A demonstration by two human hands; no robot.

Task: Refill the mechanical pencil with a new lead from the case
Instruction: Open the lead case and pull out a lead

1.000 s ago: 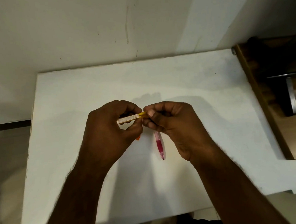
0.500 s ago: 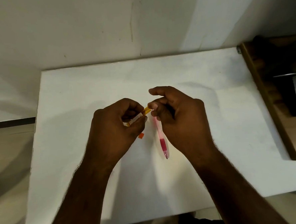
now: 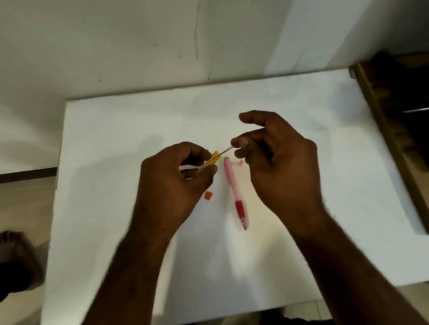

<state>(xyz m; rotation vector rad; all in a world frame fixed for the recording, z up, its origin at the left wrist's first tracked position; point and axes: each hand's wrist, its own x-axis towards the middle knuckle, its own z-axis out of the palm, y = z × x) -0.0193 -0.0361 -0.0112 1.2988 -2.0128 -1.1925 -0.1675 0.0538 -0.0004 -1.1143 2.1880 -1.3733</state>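
Observation:
My left hand (image 3: 174,182) grips a small yellow lead case (image 3: 212,159), its open end pointing up and right. A thin dark lead (image 3: 225,151) sticks out of that end, and my right hand (image 3: 276,158) pinches its far tip between thumb and forefinger. The pink mechanical pencil (image 3: 234,191) lies on the white table (image 3: 311,194) between my hands, tip toward me, its back end uncapped. A small pink cap (image 3: 241,162) lies just right of the pencil's back end. An orange case lid (image 3: 208,196) rests on the table below my left hand.
A wooden piece of furniture (image 3: 393,151) with a metal part borders the table's right edge. The wall runs along the far edge. Floor and a foot (image 3: 11,250) show to the left of the table.
My right hand has pulled away up and right from the case, drawing a lead partly out. My left hand stays on the case. The camera view has shifted slightly.

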